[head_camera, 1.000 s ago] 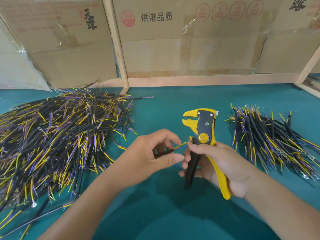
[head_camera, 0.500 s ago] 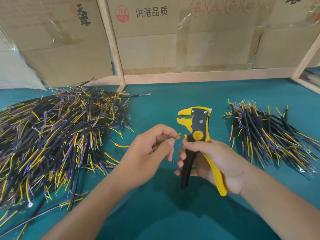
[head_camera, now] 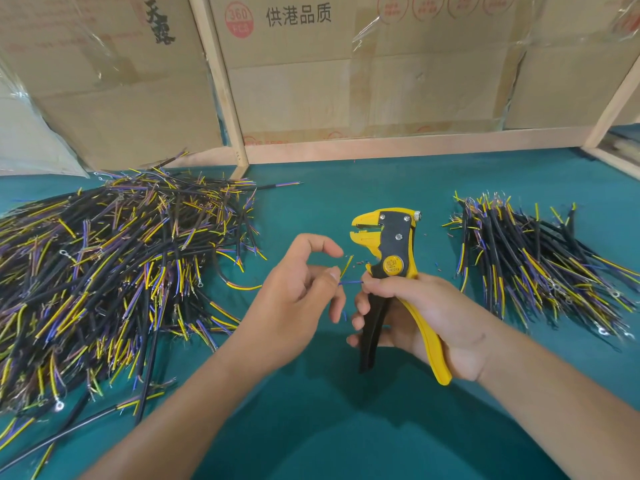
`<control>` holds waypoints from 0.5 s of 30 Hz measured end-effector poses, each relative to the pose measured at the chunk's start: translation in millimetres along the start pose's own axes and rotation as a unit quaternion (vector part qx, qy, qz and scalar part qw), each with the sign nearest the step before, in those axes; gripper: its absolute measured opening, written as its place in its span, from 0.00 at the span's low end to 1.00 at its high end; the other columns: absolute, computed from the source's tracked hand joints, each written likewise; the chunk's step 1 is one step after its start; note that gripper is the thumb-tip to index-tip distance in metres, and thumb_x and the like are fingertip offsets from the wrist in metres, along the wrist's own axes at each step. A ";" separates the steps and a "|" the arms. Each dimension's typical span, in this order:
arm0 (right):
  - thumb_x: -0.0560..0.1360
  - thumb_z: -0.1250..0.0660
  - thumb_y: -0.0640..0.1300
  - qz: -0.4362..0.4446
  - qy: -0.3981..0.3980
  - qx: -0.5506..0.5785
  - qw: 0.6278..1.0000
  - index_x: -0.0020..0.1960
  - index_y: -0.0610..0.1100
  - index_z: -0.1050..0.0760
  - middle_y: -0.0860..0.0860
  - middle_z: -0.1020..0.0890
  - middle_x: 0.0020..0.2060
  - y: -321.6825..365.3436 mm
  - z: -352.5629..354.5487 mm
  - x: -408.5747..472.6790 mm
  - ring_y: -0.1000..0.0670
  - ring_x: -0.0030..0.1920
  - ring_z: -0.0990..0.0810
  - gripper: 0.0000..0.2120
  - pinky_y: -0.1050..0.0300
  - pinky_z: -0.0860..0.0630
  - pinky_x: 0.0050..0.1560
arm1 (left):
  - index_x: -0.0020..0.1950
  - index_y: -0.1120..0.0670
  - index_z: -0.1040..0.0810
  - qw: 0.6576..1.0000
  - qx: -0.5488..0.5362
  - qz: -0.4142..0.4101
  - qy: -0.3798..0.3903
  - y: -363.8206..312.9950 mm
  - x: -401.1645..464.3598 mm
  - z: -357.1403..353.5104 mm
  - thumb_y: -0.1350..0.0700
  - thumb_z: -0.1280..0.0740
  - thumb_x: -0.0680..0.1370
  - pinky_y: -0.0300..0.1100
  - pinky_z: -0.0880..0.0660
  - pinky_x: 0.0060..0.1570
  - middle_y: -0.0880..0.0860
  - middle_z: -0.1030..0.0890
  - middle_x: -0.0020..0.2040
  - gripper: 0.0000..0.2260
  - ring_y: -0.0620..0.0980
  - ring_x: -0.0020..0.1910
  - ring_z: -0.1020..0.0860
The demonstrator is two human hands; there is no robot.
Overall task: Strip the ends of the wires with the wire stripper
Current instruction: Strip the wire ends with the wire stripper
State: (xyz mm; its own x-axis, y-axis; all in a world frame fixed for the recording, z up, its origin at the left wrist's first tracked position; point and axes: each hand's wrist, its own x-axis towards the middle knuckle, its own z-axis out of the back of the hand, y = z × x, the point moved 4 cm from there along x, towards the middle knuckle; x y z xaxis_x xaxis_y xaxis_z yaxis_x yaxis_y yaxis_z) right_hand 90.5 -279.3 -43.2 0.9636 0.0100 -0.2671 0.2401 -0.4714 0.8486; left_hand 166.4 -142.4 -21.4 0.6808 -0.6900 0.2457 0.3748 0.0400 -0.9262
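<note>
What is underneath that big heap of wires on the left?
The big heap of wires lies on the teal table cover, which shows all around it. Whatever sits beneath the heap's middle is covered by wires.

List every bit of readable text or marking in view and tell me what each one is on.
"供港品质": printed on the middle cardboard box.
"360": inside a red round stamp on that box; the line under it is blurred.
"天露": black brush characters on the left cardboard box.
Red round stamps further right on the middle box: too faint to read.
Yellow round badge on the wire stripper: print too small to read.
</note>
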 end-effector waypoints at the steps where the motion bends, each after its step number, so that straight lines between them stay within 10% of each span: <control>1: 0.80 0.35 0.38 0.000 0.001 0.001 1.000 0.50 0.40 0.26 0.41 0.23 0.36 -0.4 -0.1 0.1 0.42 0.37 0.21 0.01 0.40 0.19 0.47 | 0.51 0.43 0.29 1.000 0.007 0.007 -0.011 0.5 0.3 0.1 0.54 0.43 0.78 0.33 0.38 0.27 0.51 0.22 0.28 0.06 0.42 0.23 0.37; 8: 0.80 0.35 0.38 -0.006 0.007 0.003 1.000 0.48 0.40 0.25 0.41 0.23 0.36 -2.6 -0.1 1.2 0.42 0.37 0.21 0.03 0.40 0.19 0.47 | 0.43 0.43 0.30 0.999 -0.015 0.021 -0.042 1.5 1.1 -0.4 0.54 0.42 0.77 0.36 0.40 0.26 0.53 0.22 0.28 0.06 0.45 0.23 0.40; 15: 0.80 0.35 0.40 0.011 -0.008 0.003 1.000 0.52 0.39 0.28 0.41 0.24 0.38 1.6 2.4 1.9 0.43 0.37 0.21 0.04 0.40 0.19 0.47 | 0.51 0.63 0.34 0.989 -0.114 -0.059 0.079 -12.6 -2.1 -3.7 0.72 0.44 0.78 0.27 0.29 0.37 0.54 0.20 0.38 0.06 0.41 0.33 0.23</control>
State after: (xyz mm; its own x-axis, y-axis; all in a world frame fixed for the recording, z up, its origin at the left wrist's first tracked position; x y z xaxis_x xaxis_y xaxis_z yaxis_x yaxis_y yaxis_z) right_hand 92.4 -282.2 -43.4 0.9668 -0.0137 -0.2552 0.2179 -0.4773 0.8513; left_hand 157.9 -144.2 -11.3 0.5268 -0.7856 0.3244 0.2817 -0.1988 -0.9387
